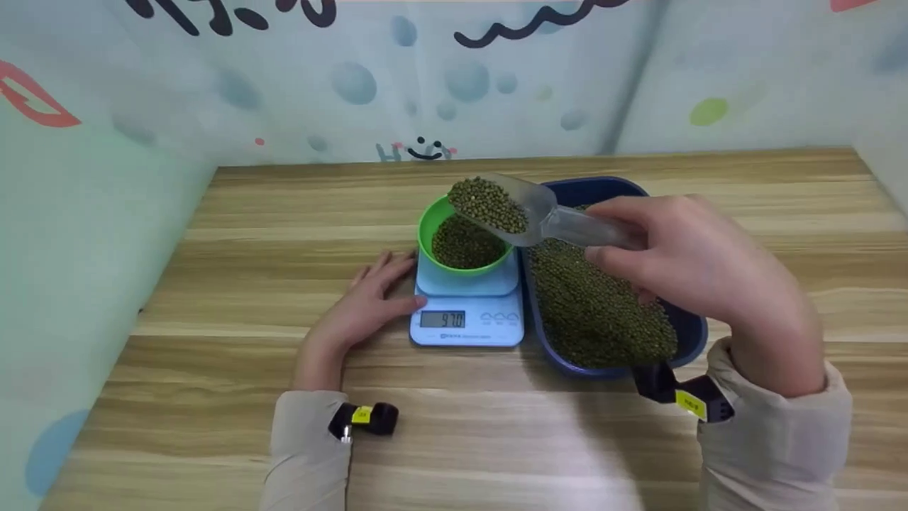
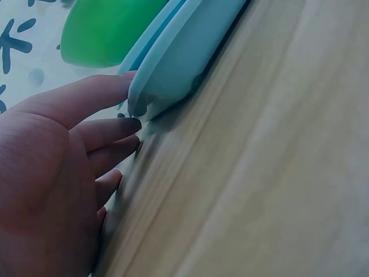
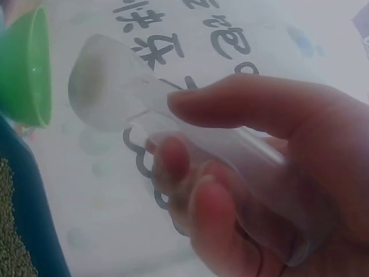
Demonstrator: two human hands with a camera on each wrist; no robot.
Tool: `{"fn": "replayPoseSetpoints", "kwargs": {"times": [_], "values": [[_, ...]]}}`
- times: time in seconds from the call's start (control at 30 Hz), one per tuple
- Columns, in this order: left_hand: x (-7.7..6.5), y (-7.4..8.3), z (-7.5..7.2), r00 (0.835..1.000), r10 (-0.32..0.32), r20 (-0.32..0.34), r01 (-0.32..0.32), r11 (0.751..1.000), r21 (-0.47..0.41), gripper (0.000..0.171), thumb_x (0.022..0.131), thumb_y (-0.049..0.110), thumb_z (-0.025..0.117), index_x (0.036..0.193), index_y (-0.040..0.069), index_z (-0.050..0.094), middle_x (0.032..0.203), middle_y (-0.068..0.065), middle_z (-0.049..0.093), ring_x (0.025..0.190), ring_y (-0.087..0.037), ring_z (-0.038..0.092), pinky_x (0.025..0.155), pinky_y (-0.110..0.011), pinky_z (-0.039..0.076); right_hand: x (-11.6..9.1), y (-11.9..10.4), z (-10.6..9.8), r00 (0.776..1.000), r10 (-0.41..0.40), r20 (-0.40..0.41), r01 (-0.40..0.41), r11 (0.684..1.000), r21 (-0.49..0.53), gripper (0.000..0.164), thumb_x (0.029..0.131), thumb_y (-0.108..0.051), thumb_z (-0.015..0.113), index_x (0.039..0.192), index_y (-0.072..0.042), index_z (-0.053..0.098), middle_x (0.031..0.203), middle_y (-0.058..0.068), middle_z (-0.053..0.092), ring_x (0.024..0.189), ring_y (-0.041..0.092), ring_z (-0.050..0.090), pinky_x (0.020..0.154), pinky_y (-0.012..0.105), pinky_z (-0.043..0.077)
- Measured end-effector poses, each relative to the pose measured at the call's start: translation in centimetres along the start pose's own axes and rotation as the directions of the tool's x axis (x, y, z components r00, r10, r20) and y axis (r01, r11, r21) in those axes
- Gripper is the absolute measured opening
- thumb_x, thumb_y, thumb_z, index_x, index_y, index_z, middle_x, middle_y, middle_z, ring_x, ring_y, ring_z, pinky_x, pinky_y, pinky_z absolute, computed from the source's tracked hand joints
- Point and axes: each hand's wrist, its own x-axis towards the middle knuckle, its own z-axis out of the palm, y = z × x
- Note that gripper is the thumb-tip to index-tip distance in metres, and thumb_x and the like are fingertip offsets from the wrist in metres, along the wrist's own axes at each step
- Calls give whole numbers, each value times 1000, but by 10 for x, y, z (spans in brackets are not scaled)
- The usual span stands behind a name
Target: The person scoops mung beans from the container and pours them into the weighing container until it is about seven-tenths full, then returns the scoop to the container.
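My right hand grips the handle of a clear plastic scoop, which carries a heap of mung beans. The scoop's mouth hangs over the far right side of a green bowl; more beans lie inside that bowl. Under it is a light blue kitchen scale, whose display seems to read 97.0. Beside the scale, my left hand rests on the table with fingers spread loosely, the thumb at the scale's edge. The right wrist view shows fingers and thumb wrapped round the scoop handle.
A dark blue tub filled with mung beans stands right beside the scale, beneath my right hand. The wood-grain table ends at a printed wall covering behind. A strapped-on camera sits at my left sleeve.
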Motion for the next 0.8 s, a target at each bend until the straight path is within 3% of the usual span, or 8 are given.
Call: {"fn": "replayPoseSetpoints", "kwargs": {"times": [0.3, 0.5, 0.8], "values": [[-3, 4, -2, 1000, 21, 10, -21, 1000, 14, 70, 82, 50, 61, 142, 26, 35, 153, 8, 18, 142, -18, -5, 113, -49, -7, 3, -1, 7, 990, -39, -132, 28, 996, -85, 40, 83, -28, 59, 123, -23, 57, 71, -1, 59, 49, 14, 47, 43, 29, 39], [-5, 8, -7, 1000, 9, 6, -9, 1000, 25, 69, 82, 51, 60, 142, 28, 33, 153, 9, 18, 142, -18, -6, 112, -50, -7, 7, -6, 10, 995, -32, -92, 25, 997, -79, 45, 82, -22, 57, 127, -23, 54, 68, 1, 55, 46, 14, 43, 39, 28, 36], [-5, 13, -8, 1000, 20, 12, -21, 999, 38, 70, 83, 53, 58, 143, 29, 32, 152, 11, 19, 142, -15, -5, 112, -48, -8, 10, -15, 15, 987, -139, -80, 131, 987, -91, 40, 84, -15, 55, 124, -18, 57, 65, -1, 52, 48, 11, 43, 42, 27, 39]]}}
